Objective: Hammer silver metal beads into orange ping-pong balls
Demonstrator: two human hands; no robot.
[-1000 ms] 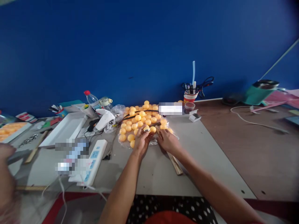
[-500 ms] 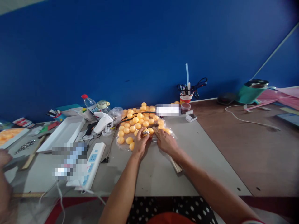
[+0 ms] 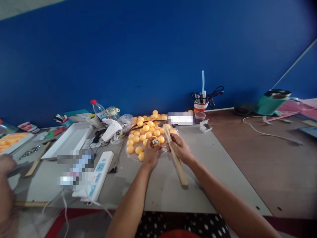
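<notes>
Head view: At far left, a co-worker's hand (image 3: 7, 164) is by a workbench (image 3: 133, 185) where loose metal pieces (image 3: 29, 152) lie beside a wooden-handled tool (image 3: 37, 162). A shallow white tray (image 3: 68, 140) and a power strip (image 3: 100, 172) follow. At center, orange balls (image 3: 139, 150) are spread on and among clear plastic (image 3: 133, 158), which probably helps check their rolling. Just beside them, the left hand (image 3: 150, 152) is narrowed around a small shiny metal piece (image 3: 155, 142), apparently pinched at the fingertips because of its size. The right hand (image 3: 180, 147) is closed on the handle of a hammer (image 3: 176, 160), its grip nearer the head than the butt, likely for close control; the handle slants toward the wearer. At right, a cup of pens (image 3: 200, 107) stands upright against the blue wall (image 3: 158, 53), seemingly for easy reach, and a teal mug (image 3: 269, 103) sits beyond.
</notes>
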